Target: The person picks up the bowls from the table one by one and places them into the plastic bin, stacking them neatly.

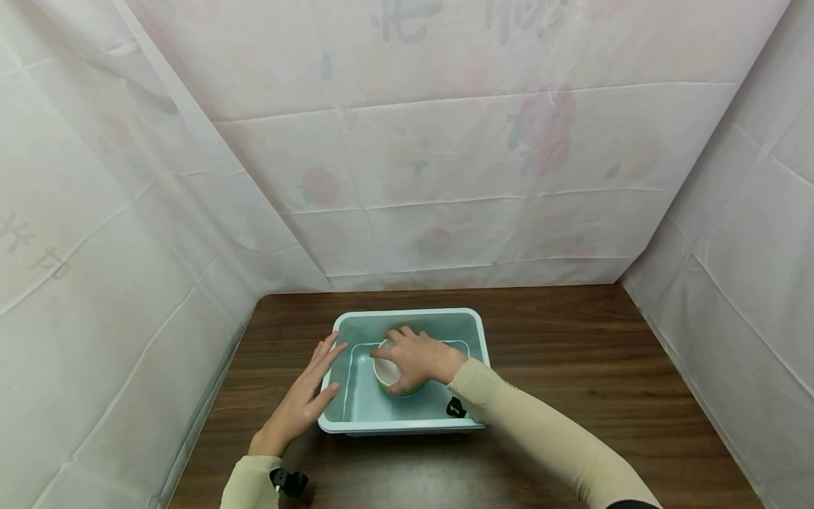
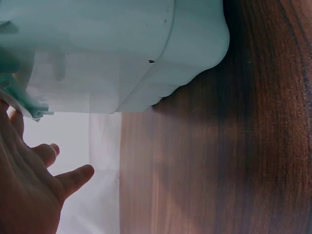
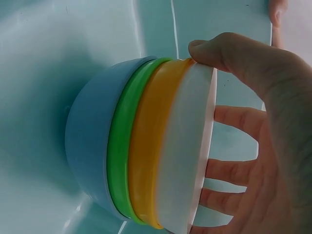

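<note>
A light teal plastic basin [image 1: 407, 426] stands on the table. Inside it is a nested stack of bowls: blue [image 3: 90, 136] at the bottom, then green [image 3: 121, 151], orange [image 3: 150, 141] and white [image 3: 185, 141] on top. My right hand [image 1: 416, 359] reaches down from above and grips the white bowl at its rim, thumb on one side and fingers spread along the other. At the basin's left side, my left hand [image 1: 302, 403] has its fingers extended, fingertips at the rim. In the left wrist view, this hand [image 2: 29, 180] appears beside the basin's outer wall [image 2: 97, 83].
Dark wood-grain tabletop [image 1: 572, 367] surrounds the basin. White printed sheeting [image 1: 445, 162] hangs behind the table and along both sides. A small black wrist device [image 1: 289, 482] sits on the left sleeve, and another [image 1: 456, 407] shows by the right wrist.
</note>
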Motion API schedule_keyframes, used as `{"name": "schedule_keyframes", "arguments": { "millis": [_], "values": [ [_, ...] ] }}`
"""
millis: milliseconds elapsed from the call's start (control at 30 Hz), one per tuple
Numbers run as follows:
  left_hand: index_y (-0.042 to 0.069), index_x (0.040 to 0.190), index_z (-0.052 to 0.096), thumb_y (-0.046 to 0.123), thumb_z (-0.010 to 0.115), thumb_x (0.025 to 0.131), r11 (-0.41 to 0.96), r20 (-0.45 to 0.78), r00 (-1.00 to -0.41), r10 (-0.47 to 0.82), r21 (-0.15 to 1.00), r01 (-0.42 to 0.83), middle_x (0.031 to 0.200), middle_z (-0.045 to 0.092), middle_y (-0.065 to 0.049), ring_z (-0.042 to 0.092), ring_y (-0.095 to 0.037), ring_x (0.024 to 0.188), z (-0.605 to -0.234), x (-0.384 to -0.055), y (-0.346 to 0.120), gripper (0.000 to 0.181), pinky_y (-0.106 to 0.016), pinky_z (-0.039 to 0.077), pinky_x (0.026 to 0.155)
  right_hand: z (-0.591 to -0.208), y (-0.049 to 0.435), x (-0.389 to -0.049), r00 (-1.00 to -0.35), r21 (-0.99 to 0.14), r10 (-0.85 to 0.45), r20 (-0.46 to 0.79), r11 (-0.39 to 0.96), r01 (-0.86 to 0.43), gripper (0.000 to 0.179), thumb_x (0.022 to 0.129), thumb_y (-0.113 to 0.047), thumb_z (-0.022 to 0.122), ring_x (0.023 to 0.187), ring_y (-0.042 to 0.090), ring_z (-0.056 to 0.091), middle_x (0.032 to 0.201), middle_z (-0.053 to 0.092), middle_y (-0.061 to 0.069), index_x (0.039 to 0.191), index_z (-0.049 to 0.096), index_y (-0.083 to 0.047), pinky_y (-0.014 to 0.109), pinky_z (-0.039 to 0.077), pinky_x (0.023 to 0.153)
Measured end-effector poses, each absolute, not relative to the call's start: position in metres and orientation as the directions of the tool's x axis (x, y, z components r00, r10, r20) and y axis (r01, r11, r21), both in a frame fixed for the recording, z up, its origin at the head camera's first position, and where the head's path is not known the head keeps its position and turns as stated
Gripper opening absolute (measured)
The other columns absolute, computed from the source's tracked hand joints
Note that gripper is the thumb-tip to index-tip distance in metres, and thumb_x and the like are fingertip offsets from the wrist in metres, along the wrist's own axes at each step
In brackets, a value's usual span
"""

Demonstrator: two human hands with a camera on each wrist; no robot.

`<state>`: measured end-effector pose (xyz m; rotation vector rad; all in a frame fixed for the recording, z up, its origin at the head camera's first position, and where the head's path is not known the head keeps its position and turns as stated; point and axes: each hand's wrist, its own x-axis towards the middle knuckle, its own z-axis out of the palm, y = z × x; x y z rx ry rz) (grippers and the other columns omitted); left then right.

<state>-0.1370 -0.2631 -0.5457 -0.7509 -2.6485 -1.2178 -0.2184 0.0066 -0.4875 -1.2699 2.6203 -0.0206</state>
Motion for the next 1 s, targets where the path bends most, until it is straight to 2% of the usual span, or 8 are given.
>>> {"name": "schedule_keyframes", "arguments": {
  "millis": [100,233,300,467,533,700,733,1000],
  "values": [
    [0.014,0.162,0.034,0.007,0.058,0.1,0.55,0.316,-0.867,0.386,0.676,0.491,0.173,0.016,-0.009,0.005,-0.035,0.161,-0.546,-0.137,-0.262,0.067,-0.068,0.013,0.124,-0.488,0.007,-0.218,-0.6,-0.118,-0.772,-0.211,0.63,-0.768,0.073,0.09,-0.056,0.071,0.137,0.031,0.046,0.158,0.043,0.01,0.155,0.047,-0.035,0.054,0.053,0.098],
    [0.013,0.162,0.034,0.006,0.058,0.099,0.548,0.317,-0.867,0.384,0.677,0.49,0.173,0.015,-0.01,0.006,-0.035,0.161,-0.545,-0.135,-0.262,0.067,-0.053,0.009,0.13,-0.489,0.007,-0.217,-0.601,-0.12,-0.769,-0.217,0.632,-0.766,0.073,0.09,-0.057,0.07,0.139,0.032,0.045,0.158,0.042,0.01,0.156,0.046,-0.035,0.055,0.053,0.1],
    [0.014,0.162,0.034,0.006,0.058,0.099,0.551,0.318,-0.868,0.383,0.675,0.49,0.173,0.015,-0.01,0.006,-0.036,0.161,-0.545,-0.135,-0.262,0.068,-0.051,0.008,0.13,-0.489,0.007,-0.218,-0.602,-0.118,-0.769,-0.215,0.632,-0.766,0.073,0.09,-0.057,0.07,0.14,0.031,0.044,0.159,0.041,0.01,0.156,0.045,-0.036,0.055,0.052,0.1],
    [0.017,0.162,0.033,0.007,0.058,0.1,0.563,0.317,-0.874,0.368,0.672,0.481,0.174,0.015,-0.008,0.005,-0.033,0.161,-0.544,-0.136,-0.263,0.067,-0.068,0.013,0.124,-0.489,0.004,-0.22,-0.607,-0.115,-0.765,-0.215,0.637,-0.762,0.074,0.09,-0.057,0.07,0.143,0.031,0.042,0.16,0.04,0.011,0.156,0.044,-0.036,0.055,0.052,0.102],
    [0.018,0.162,0.033,0.008,0.058,0.101,0.565,0.318,-0.875,0.365,0.672,0.479,0.174,0.015,-0.008,0.006,-0.033,0.161,-0.545,-0.136,-0.263,0.067,-0.062,0.012,0.127,-0.489,0.004,-0.22,-0.606,-0.121,-0.765,-0.219,0.637,-0.761,0.074,0.09,-0.056,0.071,0.144,0.031,0.041,0.161,0.04,0.011,0.156,0.044,-0.035,0.056,0.051,0.103],
    [0.02,0.163,0.032,0.007,0.058,0.101,0.566,0.316,-0.873,0.372,0.668,0.483,0.173,0.016,-0.011,0.005,-0.033,0.161,-0.546,-0.135,-0.264,0.068,-0.032,0.003,0.13,-0.489,0.005,-0.221,-0.598,-0.164,-0.77,-0.22,0.634,-0.756,0.075,0.089,-0.055,0.072,0.146,0.031,0.04,0.161,0.04,0.013,0.156,0.047,-0.032,0.056,0.05,0.105],
    [0.02,0.163,0.033,0.008,0.058,0.1,0.568,0.315,-0.874,0.371,0.667,0.482,0.173,0.016,-0.01,0.006,-0.032,0.161,-0.545,-0.135,-0.265,0.068,-0.031,0.003,0.13,-0.489,0.005,-0.222,-0.599,-0.173,-0.771,-0.214,0.634,-0.754,0.075,0.089,-0.055,0.072,0.146,0.031,0.04,0.161,0.04,0.013,0.155,0.047,-0.032,0.055,0.05,0.105],
    [0.017,0.164,0.03,0.014,0.059,0.102,0.62,0.291,-0.881,0.373,0.629,0.47,0.174,0.012,-0.008,0.006,-0.033,0.161,-0.54,-0.141,-0.27,0.068,-0.061,0.016,0.126,-0.472,0.016,-0.227,-0.619,-0.266,-0.761,-0.194,0.648,-0.713,0.072,0.09,-0.052,0.072,0.142,0.03,0.046,0.16,0.041,0.013,0.154,0.048,-0.028,0.047,0.052,0.104]
  ]
}}
